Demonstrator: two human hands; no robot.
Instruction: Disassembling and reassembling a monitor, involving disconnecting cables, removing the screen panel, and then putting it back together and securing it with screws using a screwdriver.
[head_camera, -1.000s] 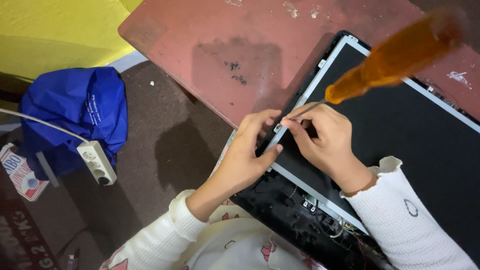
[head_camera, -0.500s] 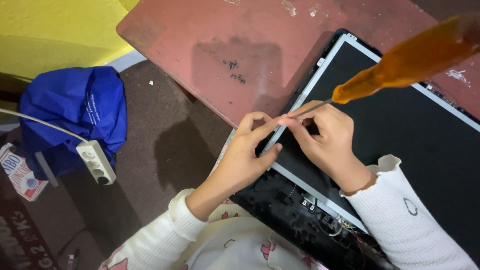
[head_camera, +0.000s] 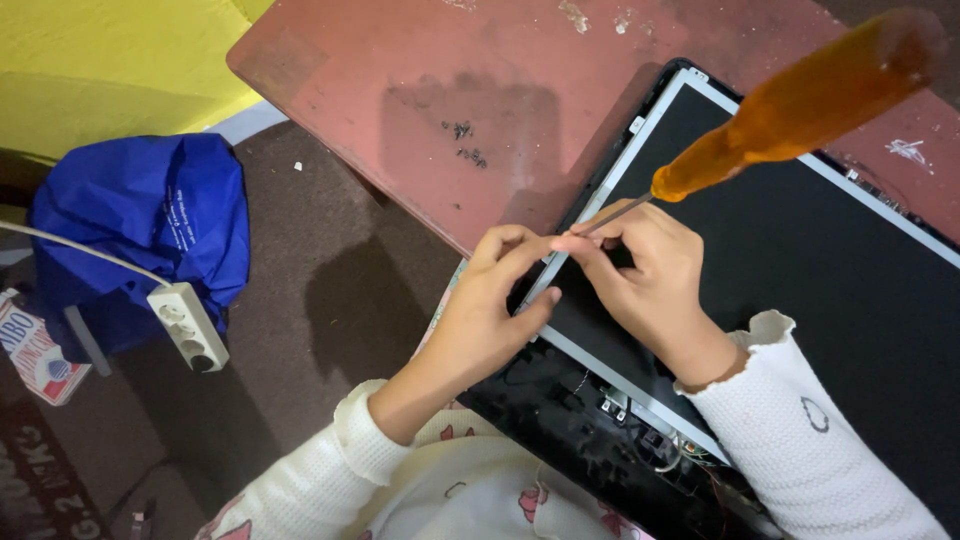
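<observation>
Orange-handled screwdriver (head_camera: 800, 105) rises from the right hand (head_camera: 645, 285) pinching its shaft; left hand (head_camera: 490, 320) pinches alongside, touching

A worn red table (head_camera: 400, 90) stands over dark brown floor (head_camera: 330, 300); a yellow wall (head_camera: 100, 70) lies left of the table.

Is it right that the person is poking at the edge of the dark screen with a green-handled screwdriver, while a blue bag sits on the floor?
Not quite. The head view shows the screwdriver has an orange handle, not green. The rest holds: both hands, left hand and right hand, work its tip at the edge of the dark screen, and the blue bag sits on the floor.
</observation>
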